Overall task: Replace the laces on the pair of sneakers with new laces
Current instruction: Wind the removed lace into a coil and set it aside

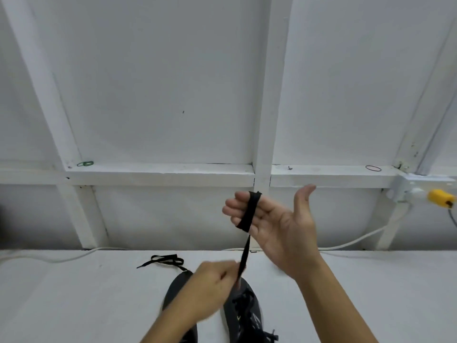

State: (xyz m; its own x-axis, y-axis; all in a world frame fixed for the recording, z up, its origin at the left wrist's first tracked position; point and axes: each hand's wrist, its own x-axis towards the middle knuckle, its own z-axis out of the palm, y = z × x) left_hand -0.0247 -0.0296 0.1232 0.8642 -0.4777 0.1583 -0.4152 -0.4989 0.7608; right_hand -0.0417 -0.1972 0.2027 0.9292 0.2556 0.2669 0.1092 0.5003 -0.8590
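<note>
A white table top (371, 293) carries two dark grey fabric sneakers, seen from above at the lower centre. The left sneaker (176, 290) is largely covered by the forearm; the right sneaker (243, 315) shows black lacing along its upper and a small pale mark on its side, too small to read as a brand. No legible writing appears anywhere in view.

The right hand (279, 229) is raised above the table, palm toward the camera, thumb spread wide and the four fingers loosely bent together. A flat black shoelace (248, 211) is wound around these fingers as a band, and its free length runs down taut to the left hand (212, 280). The left hand is curled, its fingertips pinching the lace just above the right sneaker.

A second black shoelace (164, 260) lies loose in a flattened loop on the table, just beyond the left sneaker's toe.

Behind the table stands a white panelled wall with white framing bars (158, 170). On the horizontal bar rest a green rubber band (85, 163) and a red rubber band (373, 168). A yellow plug (441, 198) sits in a white socket at the right, and a white cable (351, 241) runs along the table's rear edge.
</note>
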